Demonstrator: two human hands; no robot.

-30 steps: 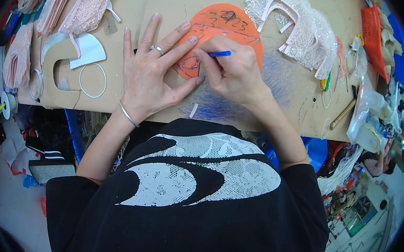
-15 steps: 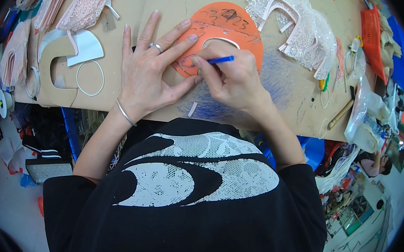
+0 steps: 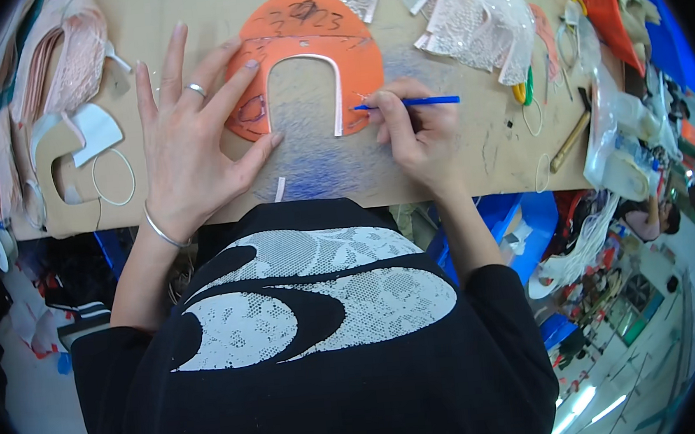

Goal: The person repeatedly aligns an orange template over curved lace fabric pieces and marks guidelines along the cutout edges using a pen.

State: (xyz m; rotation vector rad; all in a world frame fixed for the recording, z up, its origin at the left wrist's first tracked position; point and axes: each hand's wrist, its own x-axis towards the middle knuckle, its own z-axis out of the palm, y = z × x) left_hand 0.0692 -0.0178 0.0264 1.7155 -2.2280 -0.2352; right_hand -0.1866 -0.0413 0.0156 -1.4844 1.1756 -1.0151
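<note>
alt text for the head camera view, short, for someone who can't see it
Seen from above, a person's left hand presses flat on an orange horseshoe-shaped template on a cardboard-covered table, while the right hand runs a blue pen along the template's right edge. White lace pieces lie above right, pink pieces at left.

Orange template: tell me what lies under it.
The orange template rests on the brown board, with blue pen shading showing through its U-shaped cutout. The left hand presses its left side; anything beneath the template itself is covered.
</note>
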